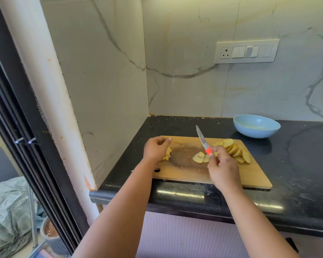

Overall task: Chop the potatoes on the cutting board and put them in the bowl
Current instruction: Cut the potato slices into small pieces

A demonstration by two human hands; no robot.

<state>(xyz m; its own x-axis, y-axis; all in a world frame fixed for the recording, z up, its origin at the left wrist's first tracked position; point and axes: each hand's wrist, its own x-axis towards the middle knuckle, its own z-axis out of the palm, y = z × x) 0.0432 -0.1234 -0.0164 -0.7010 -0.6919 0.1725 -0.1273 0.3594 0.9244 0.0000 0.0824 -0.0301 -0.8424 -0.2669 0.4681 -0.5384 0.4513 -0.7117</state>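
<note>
Left hand grip curled over chopped potato bits at left end of cutting board; few slices mid-board; right hand grip clamped on knife, tip up; fanned slice pile far right; blue bowl on counter behind board.

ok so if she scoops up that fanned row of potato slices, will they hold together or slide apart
The potato slices are separate thin rounds leaning on each other, so they would probably slide apart when lifted. Their cut faces look moist, so likely slippery. Being flat, they seem unlikely to roll on the cutting board.
</note>
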